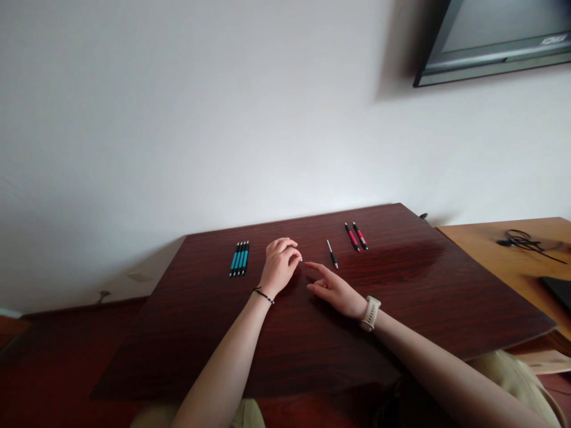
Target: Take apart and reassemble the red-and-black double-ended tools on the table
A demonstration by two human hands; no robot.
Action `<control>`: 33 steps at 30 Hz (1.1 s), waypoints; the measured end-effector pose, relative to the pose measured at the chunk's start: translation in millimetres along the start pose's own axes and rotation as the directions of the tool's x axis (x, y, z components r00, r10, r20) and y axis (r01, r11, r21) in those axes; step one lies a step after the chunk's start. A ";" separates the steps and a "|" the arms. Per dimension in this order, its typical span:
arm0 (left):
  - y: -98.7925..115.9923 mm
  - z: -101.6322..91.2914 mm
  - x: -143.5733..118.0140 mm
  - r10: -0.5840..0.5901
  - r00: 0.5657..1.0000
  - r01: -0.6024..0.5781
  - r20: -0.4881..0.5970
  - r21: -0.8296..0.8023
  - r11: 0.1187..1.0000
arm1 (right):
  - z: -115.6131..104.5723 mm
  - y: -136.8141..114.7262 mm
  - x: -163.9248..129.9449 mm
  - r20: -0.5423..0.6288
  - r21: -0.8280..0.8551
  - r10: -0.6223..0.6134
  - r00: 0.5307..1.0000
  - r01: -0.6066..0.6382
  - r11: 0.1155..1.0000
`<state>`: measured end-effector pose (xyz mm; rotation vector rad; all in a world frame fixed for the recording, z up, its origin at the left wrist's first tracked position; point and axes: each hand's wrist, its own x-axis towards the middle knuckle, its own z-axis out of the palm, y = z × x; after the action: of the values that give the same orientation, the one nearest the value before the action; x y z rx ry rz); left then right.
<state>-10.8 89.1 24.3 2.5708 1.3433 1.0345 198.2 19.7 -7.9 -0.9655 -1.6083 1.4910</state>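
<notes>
My left hand [282, 261] is over the middle of the table, thumb and index finger pinched together. At the fingertips shows a small whitish piece [301, 259], too small to name. My right hand [332, 291] is just to the right, index finger stretched toward that piece but apart from it, the other fingers loosely curled and holding nothing. Beyond it lies a partly dismantled pen [332, 255], its black grip and tip toward me and a thin white refill sticking out the far end. Several teal-and-black pens [239, 259] lie side by side left of my left hand.
Two red-and-black pens [355, 236] lie at the back right of the dark wooden table [428, 279]. A lighter wooden table [473, 238] with a black cable [521, 240] adjoins on the right. The wall stands behind, with a mounted screen [504, 35] at upper right.
</notes>
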 end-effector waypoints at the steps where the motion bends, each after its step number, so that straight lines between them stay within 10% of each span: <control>1: -1.6 2.9 0.3 -0.008 1.000 0.008 0.000 0.019 1.000 | 0.1 -1.0 -0.1 0.000 -0.002 0.003 1.000 -0.003 1.000; 33: -16.4 6.7 -7.6 -0.074 0.996 0.069 0.045 0.094 0.993 | -1.0 -6.0 -2.4 0.007 -0.059 0.006 1.000 -0.006 0.998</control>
<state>-21.4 95.1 9.4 2.5723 1.4931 0.9143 199.9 17.8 -1.9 -0.9996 -1.6637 1.4596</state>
